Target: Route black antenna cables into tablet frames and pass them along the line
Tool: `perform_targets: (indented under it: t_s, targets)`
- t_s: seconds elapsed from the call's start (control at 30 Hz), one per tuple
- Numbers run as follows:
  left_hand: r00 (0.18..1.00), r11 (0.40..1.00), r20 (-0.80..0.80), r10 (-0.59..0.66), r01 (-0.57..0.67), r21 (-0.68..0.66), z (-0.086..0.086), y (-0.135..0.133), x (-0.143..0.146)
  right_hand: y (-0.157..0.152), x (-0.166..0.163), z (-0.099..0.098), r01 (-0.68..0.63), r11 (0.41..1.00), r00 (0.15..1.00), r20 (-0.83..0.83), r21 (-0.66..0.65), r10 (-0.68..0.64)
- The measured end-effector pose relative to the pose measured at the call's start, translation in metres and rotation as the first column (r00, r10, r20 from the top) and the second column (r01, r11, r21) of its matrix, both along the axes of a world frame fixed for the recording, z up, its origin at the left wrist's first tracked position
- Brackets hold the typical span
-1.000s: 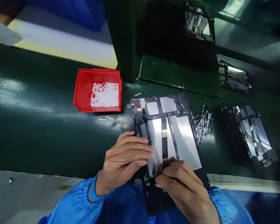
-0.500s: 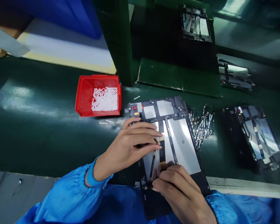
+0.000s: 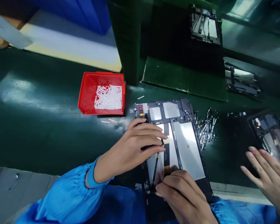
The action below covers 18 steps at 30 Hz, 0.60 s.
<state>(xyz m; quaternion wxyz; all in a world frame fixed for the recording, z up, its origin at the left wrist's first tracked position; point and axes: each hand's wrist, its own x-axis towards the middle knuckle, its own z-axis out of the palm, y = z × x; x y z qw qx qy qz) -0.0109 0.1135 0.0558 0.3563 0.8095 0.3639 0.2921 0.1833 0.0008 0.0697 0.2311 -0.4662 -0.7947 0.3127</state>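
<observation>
An opened tablet [image 3: 189,152], with silver battery panels and black ribbon cables showing, lies slanted in front of me. My left hand [image 3: 136,146] rests over its left side, thumb and forefinger pinched on a thin black flex cable [image 3: 156,169]. The cable runs down toward the tablet's lower left part. Close to its lower end, my right hand [image 3: 185,196] is bent with its fingers pressed together against the tablet. Whatever those fingertips hold is hidden beneath them.
A red bin [image 3: 88,93] contains small white strips; several loose strips lie nearby. Right of my tablet is a pile of flex cables [image 3: 207,129]. Another person's hand [image 3: 270,177] is at a second opened tablet [image 3: 268,137]. A green post [image 3: 127,43] stands behind.
Another person's hand has come in at the right, and the tablet there has shifted right. The view has moved slightly. My hands keep nearly the same place on my tablet.
</observation>
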Motion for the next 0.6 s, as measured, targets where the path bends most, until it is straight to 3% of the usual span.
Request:
perform_targets:
  t_s: [0.37, 0.6]
  targets:
    - [1.000, 1.000, -0.025, 0.005, -0.005, 0.027, -0.0035, -0.0005, -0.0015, 0.0046, -0.0021, 0.0029, -0.029, 0.988, 0.991, 0.132, 0.149, 0.009]
    - [0.999, 0.998, -0.034, 0.000, 0.002, 0.061, -0.0055, -0.0008, -0.0028, 0.0003, -0.0075, -0.0065, 0.046, 0.977, 0.994, 0.088, 0.206, -0.065]
